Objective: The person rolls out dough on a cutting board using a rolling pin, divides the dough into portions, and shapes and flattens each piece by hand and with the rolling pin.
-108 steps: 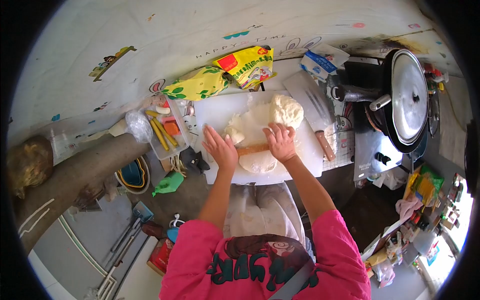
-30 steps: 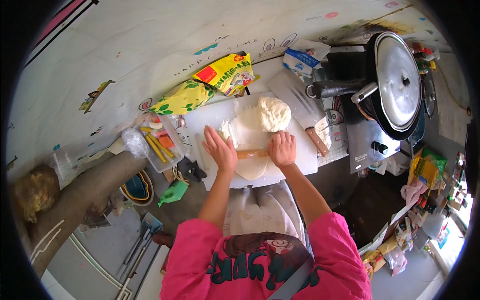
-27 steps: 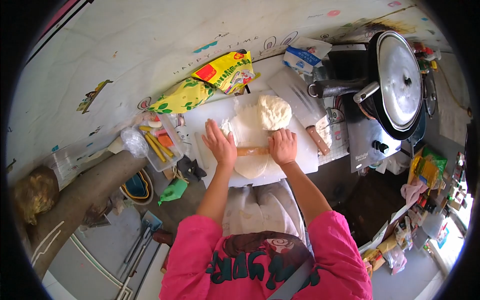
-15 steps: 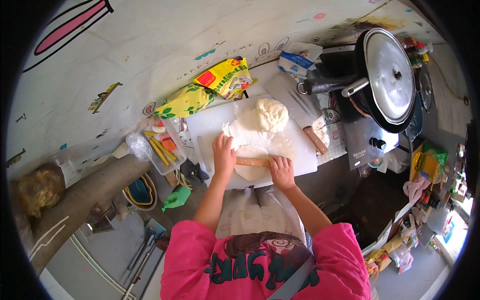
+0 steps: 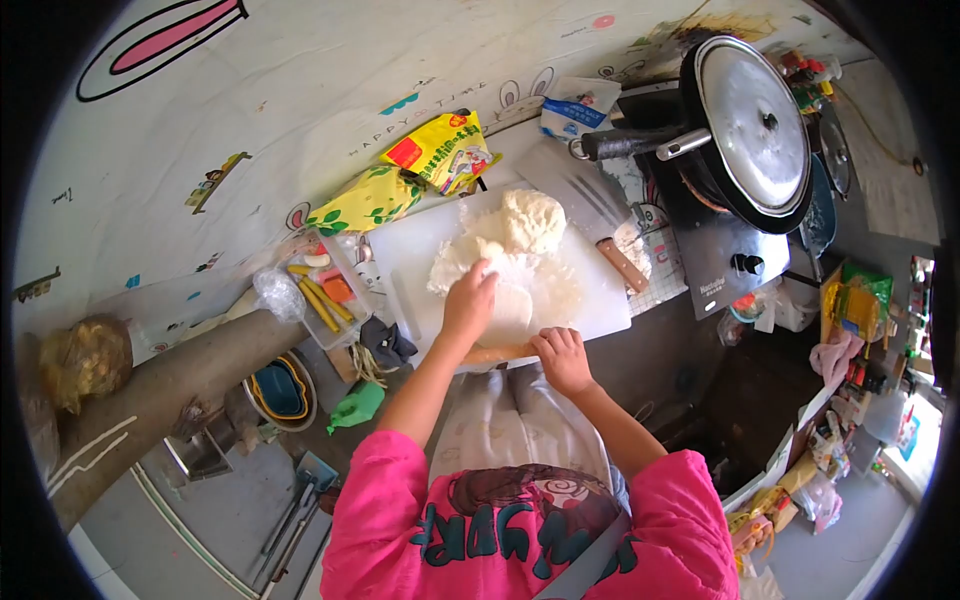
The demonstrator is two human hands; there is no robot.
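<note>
On the white cutting board (image 5: 415,270) lies a flattened piece of dough (image 5: 511,310), with a large dough lump (image 5: 533,221) and scattered white flour (image 5: 455,262) behind it. My left hand (image 5: 471,299) reaches over the board with its fingers pinched together at the flour; what they hold, if anything, is hidden. The wooden rolling pin (image 5: 497,353) lies across the board's front edge. Its right end is held by my right hand (image 5: 563,357), whose fingers are curled round it. A cleaver with a wooden handle (image 5: 623,266) rests at the board's right side.
Yellow seasoning bags (image 5: 443,152) and a blue-white salt bag (image 5: 577,115) stand behind the board. To the left is a plastic box (image 5: 339,303) with pickled strips. A lidded wok (image 5: 752,125) sits on the stove (image 5: 722,262) at the right.
My left hand has left the rolling pin and moved up to the flour, its fingers now closed. The rolling pin has come toward me with my right hand. The view has shifted slightly.
</note>
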